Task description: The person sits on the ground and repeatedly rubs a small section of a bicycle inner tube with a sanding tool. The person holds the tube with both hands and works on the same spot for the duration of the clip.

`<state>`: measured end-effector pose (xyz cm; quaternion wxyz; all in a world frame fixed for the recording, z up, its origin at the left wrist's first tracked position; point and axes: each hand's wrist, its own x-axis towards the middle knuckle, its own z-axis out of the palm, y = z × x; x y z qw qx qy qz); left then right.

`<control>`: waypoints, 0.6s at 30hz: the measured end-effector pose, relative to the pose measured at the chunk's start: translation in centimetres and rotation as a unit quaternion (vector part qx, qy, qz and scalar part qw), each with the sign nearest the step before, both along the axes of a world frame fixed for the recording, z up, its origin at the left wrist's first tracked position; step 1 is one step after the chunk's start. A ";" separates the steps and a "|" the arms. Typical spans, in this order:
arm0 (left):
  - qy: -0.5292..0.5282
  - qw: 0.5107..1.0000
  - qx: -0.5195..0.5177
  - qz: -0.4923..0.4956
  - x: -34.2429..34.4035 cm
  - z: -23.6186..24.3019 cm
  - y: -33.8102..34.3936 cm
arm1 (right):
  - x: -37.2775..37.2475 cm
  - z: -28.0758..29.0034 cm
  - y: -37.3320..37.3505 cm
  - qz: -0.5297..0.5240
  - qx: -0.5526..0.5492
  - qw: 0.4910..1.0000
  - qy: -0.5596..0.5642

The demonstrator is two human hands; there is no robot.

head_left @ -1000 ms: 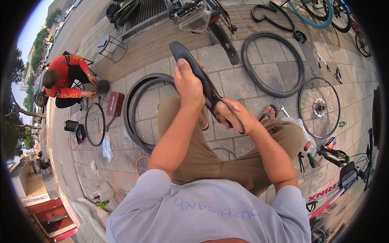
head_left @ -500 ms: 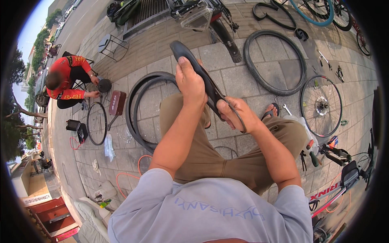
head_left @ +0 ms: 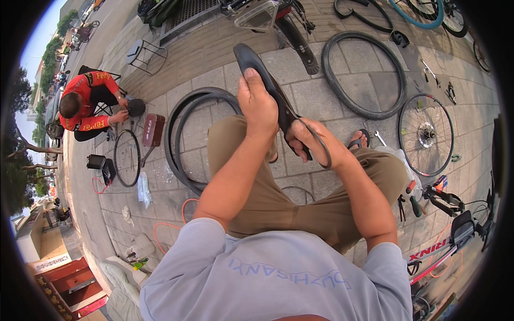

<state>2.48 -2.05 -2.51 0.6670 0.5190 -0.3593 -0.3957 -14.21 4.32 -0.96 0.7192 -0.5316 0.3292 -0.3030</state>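
A black rubber inner tube (head_left: 251,58), seemingly a bicycle's, is stretched slantwise between my two hands above my knees. My left hand (head_left: 259,107) is closed round its upper length, thumb laid along the top, and the tube's thick rounded end sticks out beyond it. Lower down, my right hand (head_left: 315,142) grips the narrower part with curled fingers. A thin dark loop of it hangs over the back of that hand. What lies under the palms is hidden.
Two stacked tyres (head_left: 172,124) lie left of my knees and a knobbly tyre (head_left: 327,72) ahead. A spoked wheel (head_left: 453,131), a wrench (head_left: 379,138) and a bike (head_left: 450,251) are at right. At far left a person in red (head_left: 88,101) works beside a toolbox (head_left: 154,130).
Both hands have shifted slightly to the right with the tube still gripped. My right hand has turned a little, with its curled fingertips showing more below the tube.
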 end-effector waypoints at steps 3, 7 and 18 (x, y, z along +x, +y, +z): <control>-0.014 1.000 0.005 -0.003 0.0 -0.2 0.1 | -0.1 0.1 0.1 0.002 0.009 1.000 0.013; -0.012 1.000 -0.004 0.000 0.0 -0.1 0.0 | -0.1 0.5 0.2 -0.003 0.027 0.999 0.024; -0.013 1.000 -0.001 0.012 0.2 -0.3 0.1 | 0.4 0.9 0.7 -0.023 0.041 0.998 0.034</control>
